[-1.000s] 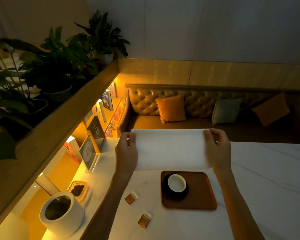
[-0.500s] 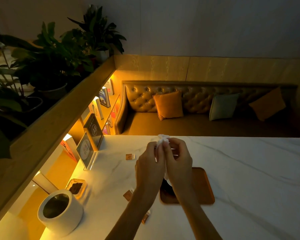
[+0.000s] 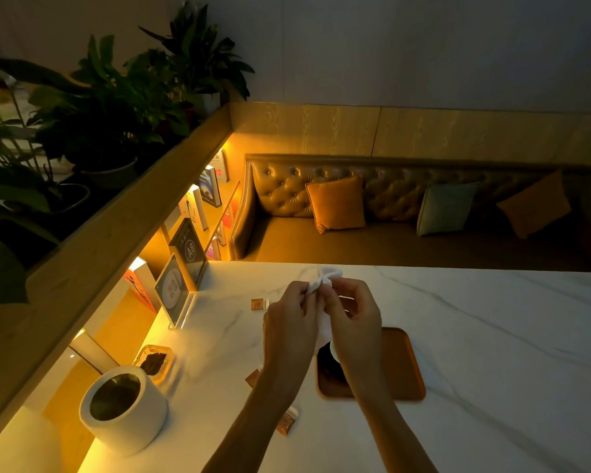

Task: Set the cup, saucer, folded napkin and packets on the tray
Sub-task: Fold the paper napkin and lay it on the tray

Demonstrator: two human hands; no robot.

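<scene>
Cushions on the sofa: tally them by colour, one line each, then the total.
Orange cushions: 2, one at the left end and one at the right end
Pale green cushion: 1, between them
Total: 3

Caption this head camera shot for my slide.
Both hands pinch a white napkin above the wooden tray; three packets remain on the marble table.
</scene>
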